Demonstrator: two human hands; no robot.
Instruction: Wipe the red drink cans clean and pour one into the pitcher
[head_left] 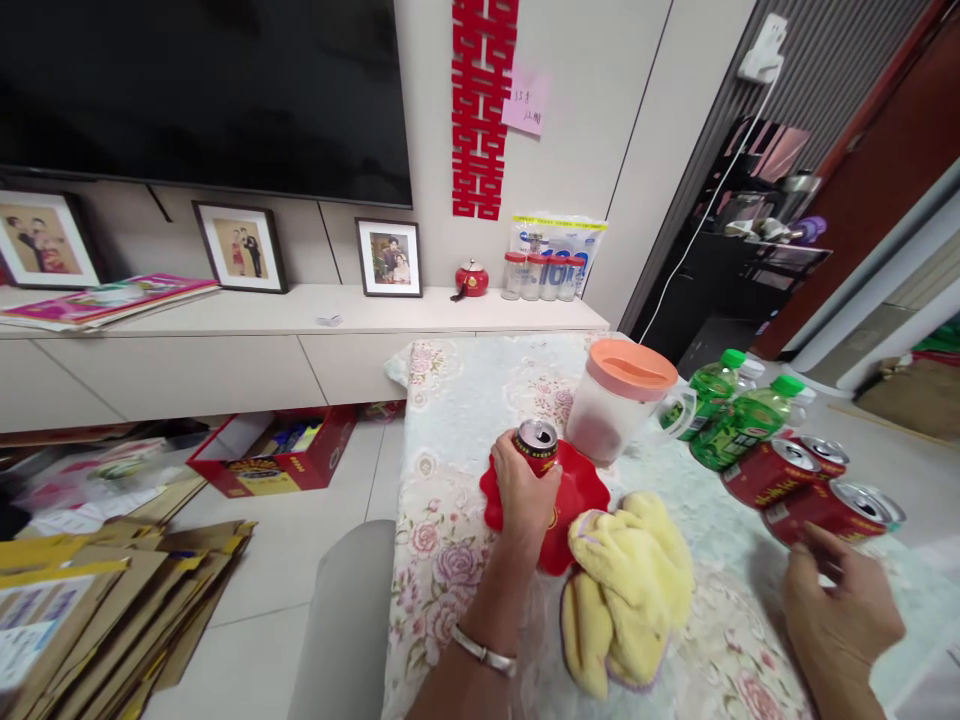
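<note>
My left hand (523, 492), with a bangle on its wrist, is wrapped round a red drink can (537, 446). That can is upright with its opened top showing, at the red scalloped plate (583, 497); its base is hidden by my fingers. My right hand (840, 605) holds nothing, its thumb and fingers loosely bent and apart. Just beyond its fingertips stands a larger red can (806, 512), and I cannot tell whether they touch. More red cans (766, 470) stand behind it. A crumpled yellow cloth (634, 590) lies between my hands, against the plate's edge.
A plastic jug (611, 410) with an orange lid stands behind the plate. Green-capped bottles (742, 425) are at its right. The flowered tablecloth (442, 540) ends at the left beside a grey stool (349, 630). Flattened cardboard (142, 590) and a red box (274, 470) lie on the floor.
</note>
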